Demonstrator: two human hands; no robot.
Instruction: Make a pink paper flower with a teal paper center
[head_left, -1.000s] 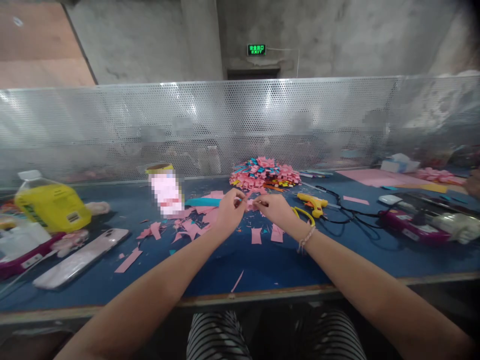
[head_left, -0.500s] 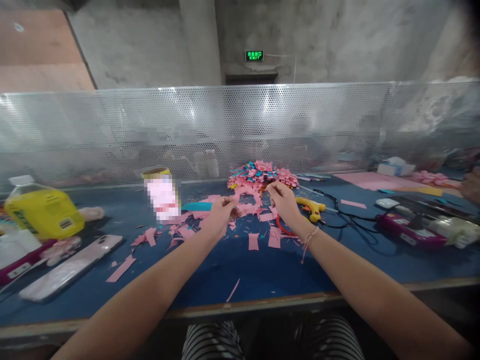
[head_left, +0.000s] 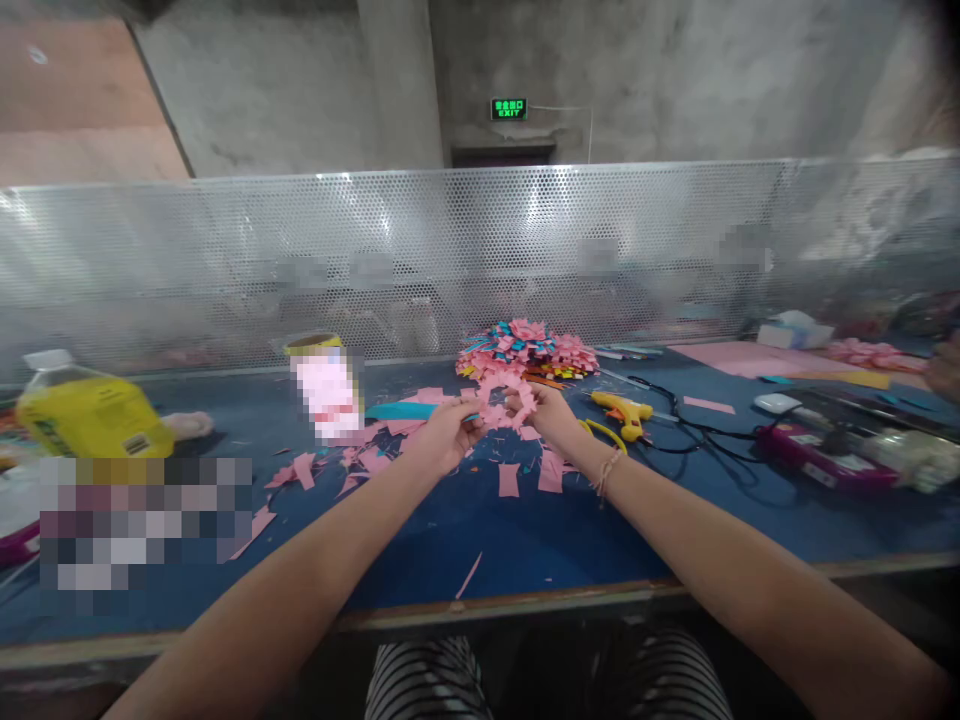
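right now a frilly ring of pink paper (head_left: 501, 382) is up between two bare hands, just above the table and in front of a heaped pile of folded paper (head_left: 529, 350), pink and blue mostly. the left hand (head_left: 454, 430) has its thumb and fingers nearly closed on the ring's left edge; the right hand (head_left: 546, 420) curls its fingers around the right side, pinched close, some tips hidden by the paper.

around them the blue tabletop (head_left: 420, 545) is littered with pink scraps (head_left: 508, 480), and a blue strip (head_left: 401, 411) lies by the left hand. a yellow glue gun (head_left: 626, 410) rests just beyond the right wrist, near black cords and a purple power strip (head_left: 825, 460). to the far left sits a bottle of yellow liquid (head_left: 86, 410); a blurred patch hides something in front of it.

at the back of the table stands a metal screen (head_left: 495, 230) full of small holes, then a bare grey wall (head_left: 285, 90) with a lit green exit sign (head_left: 509, 109).
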